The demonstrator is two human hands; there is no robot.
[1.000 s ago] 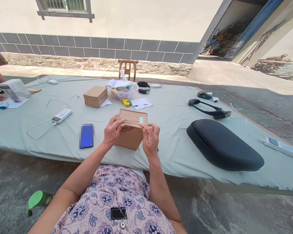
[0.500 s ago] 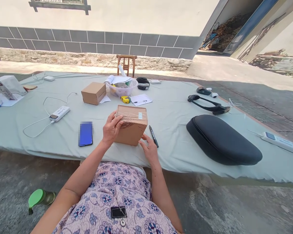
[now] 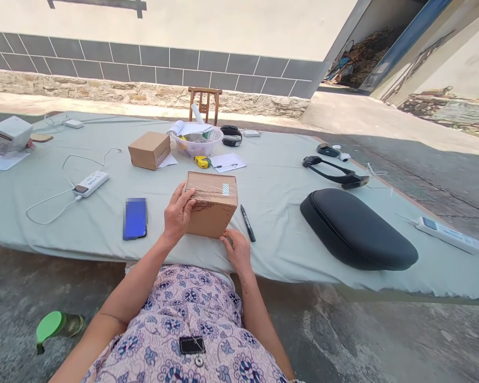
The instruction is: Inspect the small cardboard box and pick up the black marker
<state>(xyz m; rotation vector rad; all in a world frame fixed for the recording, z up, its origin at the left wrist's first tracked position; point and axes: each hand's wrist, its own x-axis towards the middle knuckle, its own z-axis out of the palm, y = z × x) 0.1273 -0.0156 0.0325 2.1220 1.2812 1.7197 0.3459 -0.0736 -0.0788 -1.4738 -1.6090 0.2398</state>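
Observation:
In front of me on the cloth-covered table is a brown cardboard box (image 3: 212, 213), with clear tape and a small patterned label on its top face. My left hand (image 3: 178, 213) grips its left side, fingers over the upper edge. At the lower right corner, the fingertips of my right hand (image 3: 236, 249) pinch the box's bottom edge. A black marker pen (image 3: 248, 223) lies just right of the box. To the left rests a phone (image 3: 135, 218) with a blue screen.
Behind stand a second cardboard box (image 3: 149, 150), a plastic basket (image 3: 198, 144) of items, a yellow tape measure (image 3: 201, 161) and paper (image 3: 233, 161). A black case (image 3: 357, 229) lies right. A power bank (image 3: 90, 184) trails cables left. A person's hand at far left touches a white box (image 3: 10, 135).
My right hand has slid down and left along the box's right side to its bottom corner. The far-left person's white box has turned. My view has shifted slightly.

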